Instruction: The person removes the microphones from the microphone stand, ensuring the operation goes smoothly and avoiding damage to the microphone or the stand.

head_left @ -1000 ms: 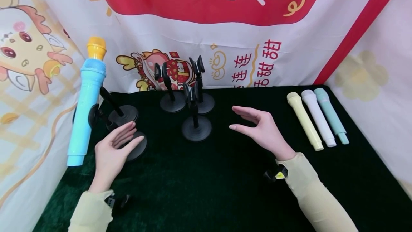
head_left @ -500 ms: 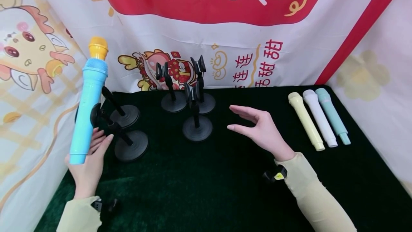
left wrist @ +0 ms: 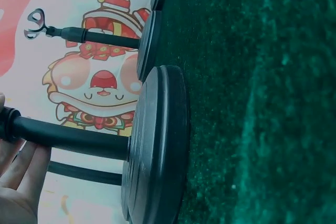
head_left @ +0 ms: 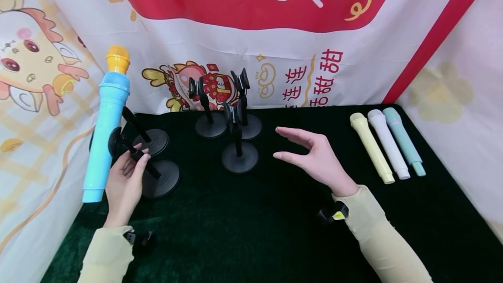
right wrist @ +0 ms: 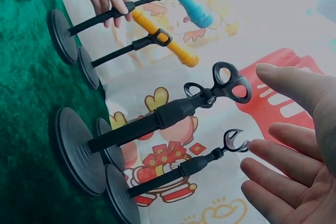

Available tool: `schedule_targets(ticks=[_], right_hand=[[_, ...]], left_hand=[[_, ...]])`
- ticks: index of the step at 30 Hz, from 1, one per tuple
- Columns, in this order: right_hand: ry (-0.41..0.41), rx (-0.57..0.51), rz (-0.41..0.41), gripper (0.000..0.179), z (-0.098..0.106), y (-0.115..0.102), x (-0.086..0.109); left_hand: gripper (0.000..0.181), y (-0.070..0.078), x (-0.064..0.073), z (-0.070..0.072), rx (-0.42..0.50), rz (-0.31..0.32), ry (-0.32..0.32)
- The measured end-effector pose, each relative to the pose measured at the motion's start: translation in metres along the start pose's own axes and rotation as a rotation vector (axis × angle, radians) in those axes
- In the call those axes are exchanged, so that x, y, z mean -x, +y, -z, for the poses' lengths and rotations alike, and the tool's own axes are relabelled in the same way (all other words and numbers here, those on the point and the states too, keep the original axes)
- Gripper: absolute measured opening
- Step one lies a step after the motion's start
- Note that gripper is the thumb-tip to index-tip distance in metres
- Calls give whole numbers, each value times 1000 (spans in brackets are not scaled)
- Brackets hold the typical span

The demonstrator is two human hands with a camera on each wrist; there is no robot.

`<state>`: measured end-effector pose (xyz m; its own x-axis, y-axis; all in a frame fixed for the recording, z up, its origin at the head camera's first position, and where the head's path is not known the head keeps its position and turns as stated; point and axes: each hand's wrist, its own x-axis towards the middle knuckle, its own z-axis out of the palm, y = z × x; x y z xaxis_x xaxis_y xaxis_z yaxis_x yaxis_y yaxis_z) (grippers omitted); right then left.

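Observation:
My left hand [head_left: 125, 182] grips the pole of a black microphone stand [head_left: 161, 180] at its collar, thumb on one side and fingers behind. The stand's round base rests on the green cloth, and its clip carries a light blue microphone [head_left: 103, 134], tilted. Behind it, a yellow microphone [right wrist: 167, 39] sits in the clip of a second stand [right wrist: 113, 56]; in the head view only its head shows above the blue one. My right hand [head_left: 314, 156] hovers with fingers spread and nothing in it, right of a stand with an empty clip [right wrist: 231, 82].
Three black stands with empty clips, the nearest one [head_left: 239, 157] in front, are grouped at the back middle. Over on the right lie a cream microphone [head_left: 372, 147], a white microphone [head_left: 389, 143] and a teal microphone [head_left: 404, 141]. A printed cloth [head_left: 177, 43] hangs behind the table.
My left hand first moved left behind the lower end of the blue microphone, then came back right and took hold of the stand's pole. My right hand drifted slightly left, still empty.

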<state>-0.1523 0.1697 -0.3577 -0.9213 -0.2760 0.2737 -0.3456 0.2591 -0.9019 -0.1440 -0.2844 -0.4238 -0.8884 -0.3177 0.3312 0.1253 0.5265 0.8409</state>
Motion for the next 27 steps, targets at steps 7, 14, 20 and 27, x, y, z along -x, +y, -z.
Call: schedule_targets(ticks=[7,14,20,27], right_hand=[[-3,-2,2,54,1,1,1],[-1,-2,-5,51,2,2,2],[-1,11,-9,52,3,3,3],[0,10,-7,53,3,4,3]], left_hand=[[40,1,-1,-1,59,33,-41],[38,1,0,-14,86,-36,-11],[35,14,5,-24,85,-32,-41],[31,31,11,-37,82,-141,-27]])
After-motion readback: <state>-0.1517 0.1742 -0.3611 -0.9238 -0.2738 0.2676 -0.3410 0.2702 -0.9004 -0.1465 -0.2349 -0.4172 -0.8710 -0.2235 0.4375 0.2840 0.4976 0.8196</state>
